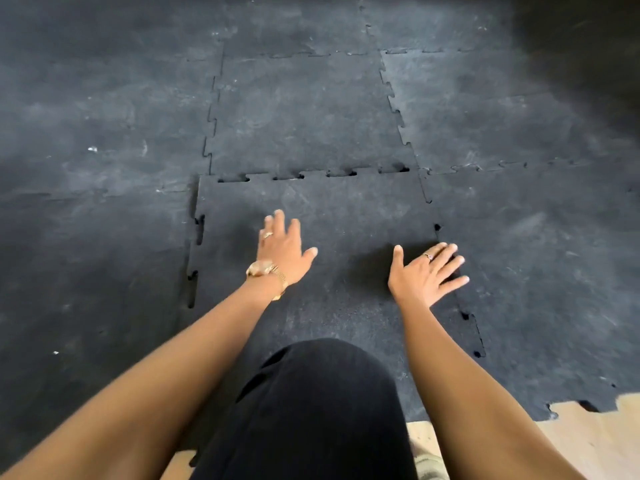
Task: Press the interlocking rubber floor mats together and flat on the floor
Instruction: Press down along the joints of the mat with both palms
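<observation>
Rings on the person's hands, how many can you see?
2. One ring is on a finger of the left hand, which also wears a gold watch at the wrist. The other ring is on the right hand. Blur may hide more.

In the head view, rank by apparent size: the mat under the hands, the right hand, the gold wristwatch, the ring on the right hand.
1. mat under the hands
2. right hand
3. gold wristwatch
4. ring
</observation>
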Demonstrator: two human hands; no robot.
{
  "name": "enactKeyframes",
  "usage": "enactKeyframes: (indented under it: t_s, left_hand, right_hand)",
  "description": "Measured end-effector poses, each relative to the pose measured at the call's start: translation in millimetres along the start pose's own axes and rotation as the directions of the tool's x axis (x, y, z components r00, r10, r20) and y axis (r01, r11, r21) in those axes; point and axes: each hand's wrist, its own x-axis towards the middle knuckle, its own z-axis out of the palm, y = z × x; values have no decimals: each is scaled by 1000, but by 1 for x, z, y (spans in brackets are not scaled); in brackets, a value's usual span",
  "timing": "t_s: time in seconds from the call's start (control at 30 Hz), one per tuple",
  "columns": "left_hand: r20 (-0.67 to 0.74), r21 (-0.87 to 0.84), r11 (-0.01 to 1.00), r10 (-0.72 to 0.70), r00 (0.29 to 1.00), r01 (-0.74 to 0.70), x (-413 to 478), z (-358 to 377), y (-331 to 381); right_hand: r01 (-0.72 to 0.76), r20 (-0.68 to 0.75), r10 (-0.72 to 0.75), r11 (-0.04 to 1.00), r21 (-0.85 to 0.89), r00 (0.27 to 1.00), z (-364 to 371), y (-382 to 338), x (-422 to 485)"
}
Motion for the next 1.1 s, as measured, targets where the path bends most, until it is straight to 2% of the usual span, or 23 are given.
enactKeyframes:
  t_s: [0.1,0.2,0.27,0.4,0.5,0.67,0.8,0.9,1.0,1.1]
  left_hand:
    - [166,172,933,289,943,-317,51,-10,42]
    - [318,365,802,369,873,-472,96,-13,78]
    - [339,413,779,350,873,-472,120,-10,103]
    - [268,357,857,289,919,-373,160,2,136]
    - [249,328,881,267,931,-340,176,10,137]
    - [101,251,917,294,951,-310,172,16,126]
    - [109,272,916,275,955,-294,171,16,126]
    - [126,212,934,266,956,-288,172,21,123]
    - [193,226,914,298,935,-338,174,30,115]
    - [149,264,886,352,924,-380,177,45,104]
  right_hand:
    - [118,-10,-119,992,-48,993,-8,-4,26]
    - [179,31,-178,983,-36,984,-12,-11,54]
    - [193,15,-193,980,-47,981,-7,-12,63]
    - [206,-145,-219,974,-98,965,12,-12,58]
    - [196,-203,-218,973,-120,955,20,-12,60]
    - [224,-158,-243,966,-129,957,17,-12,60]
    - [236,-124,-252,963,-129,960,15,-10,59]
    - [221,-102,-232,969,-111,967,16,-9,59]
    - [229,-76,-242,963,-141,967,17,-12,61]
    - [221,-67,-235,960,-172,970,17,-12,63]
